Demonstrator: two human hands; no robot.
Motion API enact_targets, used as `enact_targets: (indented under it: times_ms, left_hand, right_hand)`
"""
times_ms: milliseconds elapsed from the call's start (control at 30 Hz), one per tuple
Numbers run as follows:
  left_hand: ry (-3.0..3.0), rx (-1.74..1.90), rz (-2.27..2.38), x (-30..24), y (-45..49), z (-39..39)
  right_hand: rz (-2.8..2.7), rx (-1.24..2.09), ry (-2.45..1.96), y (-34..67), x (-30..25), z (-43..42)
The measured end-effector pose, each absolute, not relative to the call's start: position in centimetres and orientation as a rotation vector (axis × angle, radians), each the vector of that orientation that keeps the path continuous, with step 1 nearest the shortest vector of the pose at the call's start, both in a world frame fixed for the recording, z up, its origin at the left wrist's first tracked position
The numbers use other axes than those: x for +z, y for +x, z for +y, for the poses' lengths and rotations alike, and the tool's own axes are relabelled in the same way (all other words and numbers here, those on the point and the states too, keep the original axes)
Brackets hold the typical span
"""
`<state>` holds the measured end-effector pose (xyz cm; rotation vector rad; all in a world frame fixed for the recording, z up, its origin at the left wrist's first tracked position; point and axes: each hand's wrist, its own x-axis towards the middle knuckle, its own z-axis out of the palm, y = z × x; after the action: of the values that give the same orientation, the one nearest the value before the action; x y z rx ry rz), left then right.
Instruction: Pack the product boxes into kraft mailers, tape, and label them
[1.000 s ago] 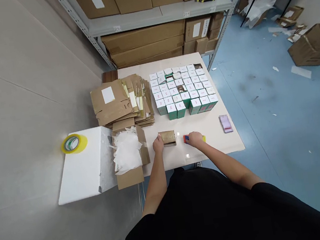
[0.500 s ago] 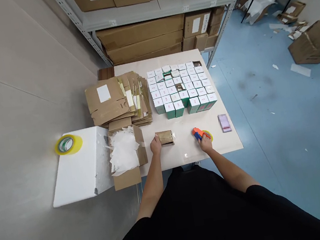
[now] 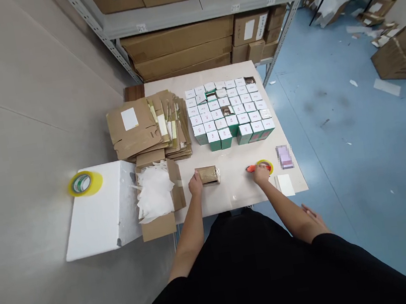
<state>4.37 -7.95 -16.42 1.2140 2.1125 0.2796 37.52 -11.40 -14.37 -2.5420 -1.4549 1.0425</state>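
Observation:
My left hand grips the left end of a small brown cardboard box, with clear tape at its right end. The box lies on the table in front of me. To the right, my right hand is closed on a tape dispenser with an orange-red end, low at the tabletop. Its yellow tape roll shows beside my fingers, which hide the rest. A flat white item lies close to my right wrist. Past my right forearm, another person's hand is partly visible.
Rows of white-topped green boxes stand at the table's back. Flattened cartons are piled left, behind an open carton of white packing material. A tape roll sits on a white block. A blurred purple item lies right.
My right hand has lowered and turned the tape dispenser toward the tabletop. The white item and another person's hand have appeared at the right. My left hand stays on the small box.

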Motion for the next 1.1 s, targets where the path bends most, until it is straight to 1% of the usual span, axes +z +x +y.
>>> enact_targets:
  times_ms: [100, 133, 200, 267, 333, 400, 533, 900, 1100]
  left_hand:
    - [1.227, 0.297, 2.115, -16.6, 4.5, -8.0]
    - [1.230, 0.301, 2.115, -16.6, 4.5, -8.0]
    - [1.230, 0.298, 2.113, -16.7, 4.5, -8.1]
    - [1.233, 0.296, 2.111, -16.8, 4.5, -8.2]
    - [1.236, 0.303, 2.108, -16.8, 4.4, -8.3]
    - [1.226, 0.309, 2.108, -16.8, 4.4, -8.4]
    - [1.212, 0.309, 2.098, -16.8, 4.3, -8.4]
    - [1.193, 0.303, 2.078, -16.4, 4.5, -8.4]
    - [1.177, 0.318, 2.079, -16.6, 4.2, -8.6]
  right_hand:
    - [-1.542, 1.111, -2.309, 32.8, -13.4, -10.3]
    - [-1.552, 1.182, -2.210, 31.1, -13.2, -9.9]
    - [-1.273, 1.481, -1.980, 28.3, -13.0, -8.8]
    - [-0.870, 1.753, -1.907, 26.6, -13.2, -7.9]
    - [-0.605, 1.948, -1.842, 26.0, -13.6, -7.4]
    - [-0.467, 2.056, -1.745, 26.2, -14.2, -7.3]
    - [-0.334, 1.999, -1.646, 26.4, -14.9, -8.0]
    - [-0.354, 1.876, -1.823, 23.0, -15.4, -7.4]
    - [-0.422, 1.712, -1.912, 22.4, -16.3, -8.4]
